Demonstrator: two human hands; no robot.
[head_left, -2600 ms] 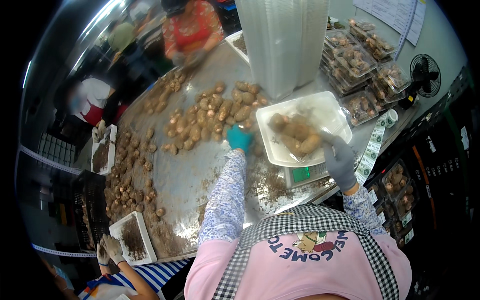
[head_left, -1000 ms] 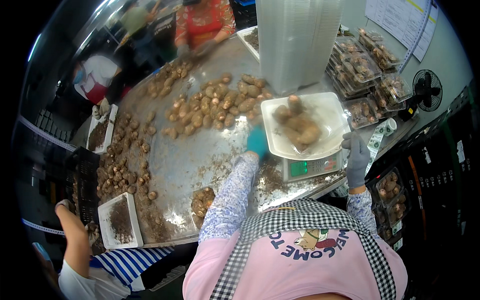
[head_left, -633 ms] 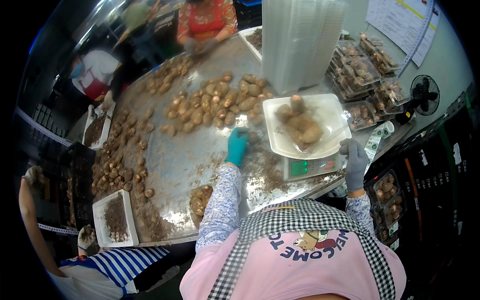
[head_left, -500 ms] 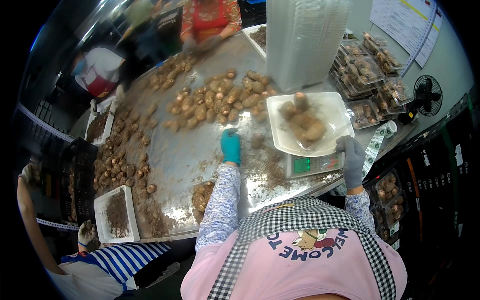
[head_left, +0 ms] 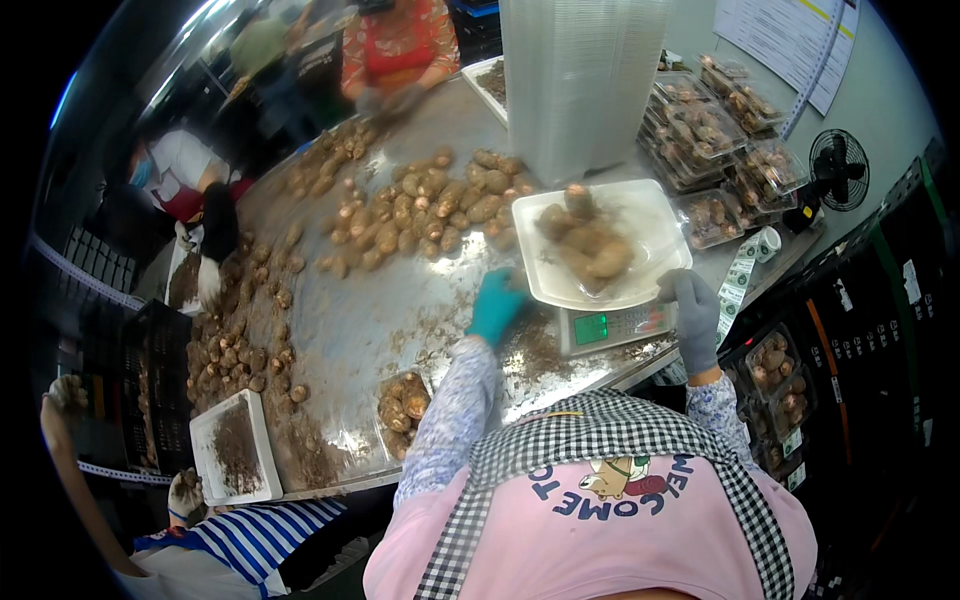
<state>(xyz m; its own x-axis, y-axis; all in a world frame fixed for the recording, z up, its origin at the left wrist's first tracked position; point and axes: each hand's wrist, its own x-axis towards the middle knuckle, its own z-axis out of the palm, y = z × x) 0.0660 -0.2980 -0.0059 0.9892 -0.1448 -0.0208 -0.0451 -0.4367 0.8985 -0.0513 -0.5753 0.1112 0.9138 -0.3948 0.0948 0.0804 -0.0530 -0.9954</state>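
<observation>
My left hand (head_left: 497,306), in a teal glove, is over the metal table just left of the scale. Motion smears its fingers, and anything under them is hidden. My right hand (head_left: 693,318), in a grey glove, has bent fingers at the near right corner of a white tray (head_left: 535,275). That tray sits on a digital scale (head_left: 618,326) with a lit green display. Inside it, several brown taro roots (head_left: 592,245) lie in a clear plastic container. A large heap of taro roots (head_left: 425,205) spreads beyond my left hand. By my left forearm stands a filled clear container (head_left: 404,408).
A tall stack of clear containers (head_left: 585,90) rises behind the tray. Filled packs (head_left: 700,130), a label roll (head_left: 766,243) and a black fan (head_left: 838,170) stand right. Co-workers surround the table's far and left sides; a soil-strewn white tray (head_left: 262,455) lies left.
My left hand has moved right and covers the spot where a single taro root lay. My right hand stays at the tray's corner. The whole view has shifted slightly.
</observation>
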